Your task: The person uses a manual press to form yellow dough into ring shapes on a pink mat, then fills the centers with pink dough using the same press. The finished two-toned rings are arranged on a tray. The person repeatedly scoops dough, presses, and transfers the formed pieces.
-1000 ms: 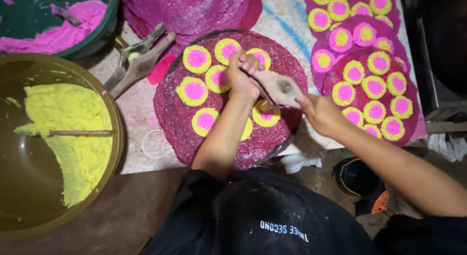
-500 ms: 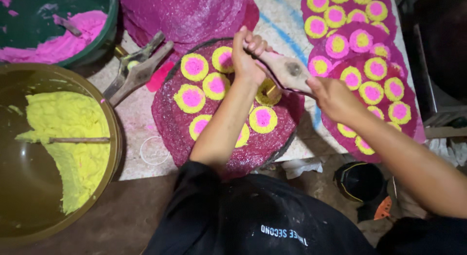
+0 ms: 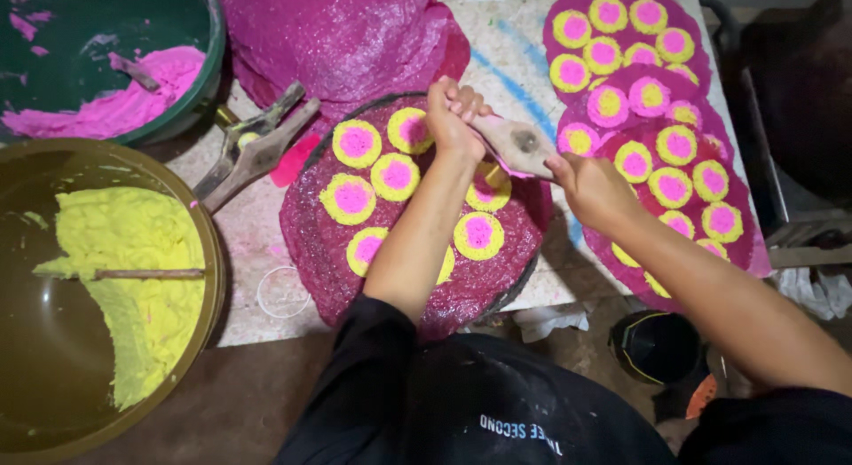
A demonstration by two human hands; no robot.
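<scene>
both hands are clenching a stiff wooden press (image 3: 515, 144): left hand (image 3: 451, 119) gripping the far end, right hand (image 3: 590, 185) the near; the paste discs (image 3: 397, 175) beneath look soft and fragile.

Two bowls (image 3: 209, 252); two wooden presses (image 3: 253, 150); perhaps seven discs (image 3: 357, 143) on one tray (image 3: 306, 243)

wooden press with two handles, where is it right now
In the head view the wooden press lies unheld left of centre, on the table between the bowl of yellow paste and the round tray of yellow-and-pink discs, just below the green tub.
</scene>
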